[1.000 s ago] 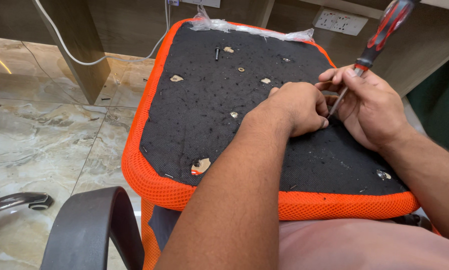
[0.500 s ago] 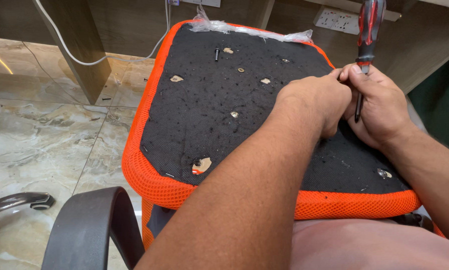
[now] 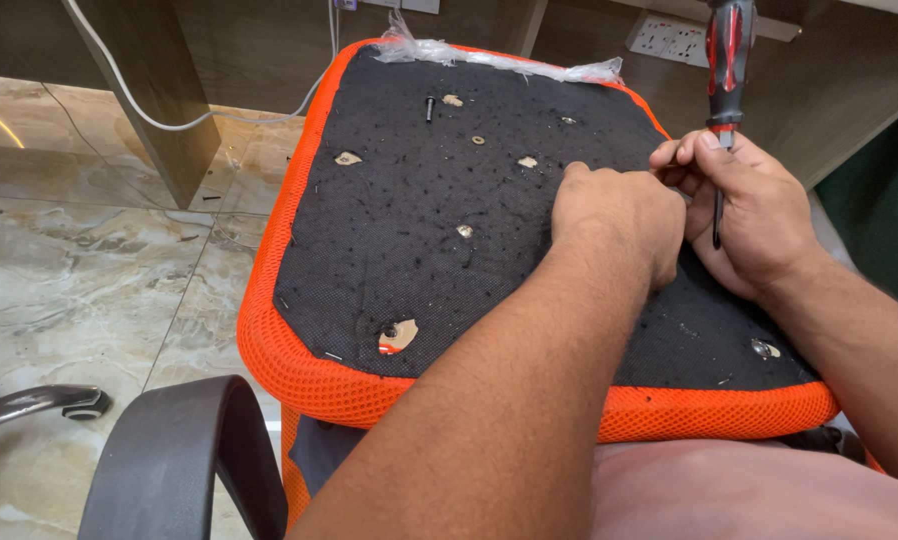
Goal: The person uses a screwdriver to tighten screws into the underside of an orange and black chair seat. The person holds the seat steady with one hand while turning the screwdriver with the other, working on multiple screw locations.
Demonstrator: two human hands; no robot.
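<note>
My right hand [image 3: 759,215] has its fingers clamped on the screwdriver [image 3: 726,75], which stands nearly upright, its shaft running down past my palm to the black underside of the seat [image 3: 419,250]. My left hand [image 3: 614,215] is curled into a loose fist, fingers together, resting on the fabric just beside the shaft; I cannot tell whether it pinches anything. A second ago the screwdriver leaned out to the right, and since then I have swung it upright and brought my hands closer together. The seat lies upside down across my lap, its orange rim [image 3: 269,350] toward the floor [image 3: 89,280]. The black fabric to the left of my hands is open, dotted with a bolt [image 3: 430,106] and a washer [image 3: 478,140]. An armrest [image 3: 179,450] sits near the lower-left rim.
</note>
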